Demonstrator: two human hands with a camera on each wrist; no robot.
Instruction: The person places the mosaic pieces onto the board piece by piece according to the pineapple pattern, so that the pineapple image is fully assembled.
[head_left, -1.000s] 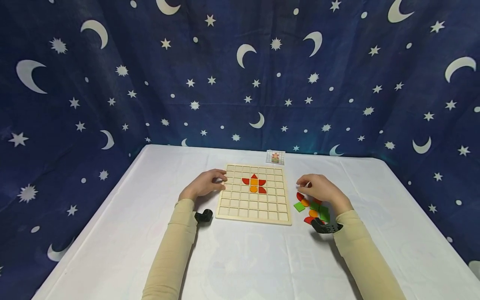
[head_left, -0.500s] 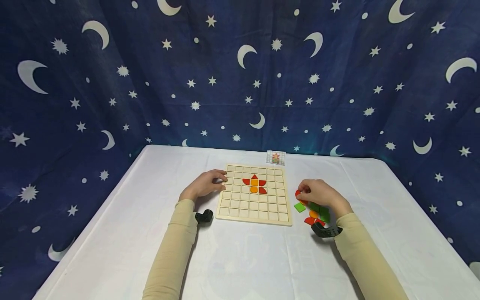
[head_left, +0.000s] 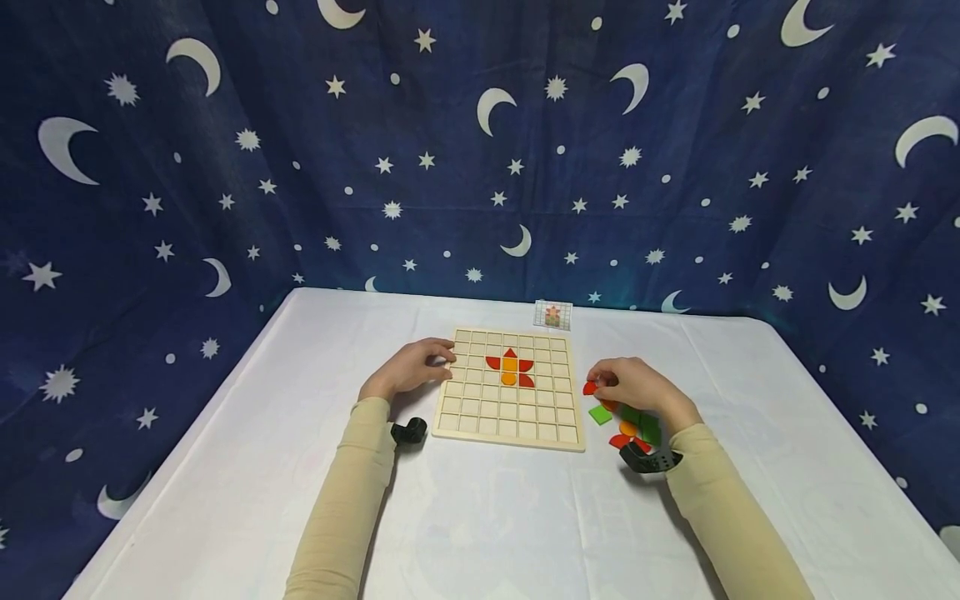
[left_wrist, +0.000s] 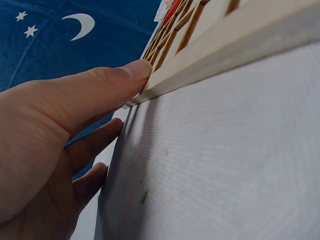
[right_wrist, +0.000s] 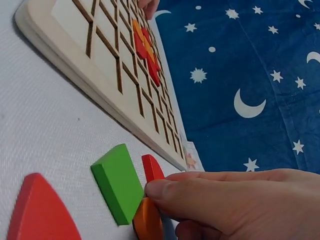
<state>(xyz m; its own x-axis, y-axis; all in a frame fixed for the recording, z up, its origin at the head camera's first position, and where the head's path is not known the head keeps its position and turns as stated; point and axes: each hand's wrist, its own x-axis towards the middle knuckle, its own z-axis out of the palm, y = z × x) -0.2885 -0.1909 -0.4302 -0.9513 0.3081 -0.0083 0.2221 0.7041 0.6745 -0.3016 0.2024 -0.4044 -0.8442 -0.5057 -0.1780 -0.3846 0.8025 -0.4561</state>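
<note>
1) Left hand (head_left: 408, 368): fingers loose, thumb touching the board (head_left: 483, 424)'s left edge;
2) Right hand (head_left: 639, 385): pinching a red piece (head_left: 589, 388) right of the board;
3) Green piece (head_left: 600, 414), orange piece (right_wrist: 148, 222): both near the right hand's fingertips

Soft, even light leaves faint shadows on the tabletop (head_left: 487, 517).

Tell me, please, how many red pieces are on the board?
4: a triangle above the orange square, a left piece and a right piece beside it, and a lower piece right of the orange circle. None seems hidden.
</note>
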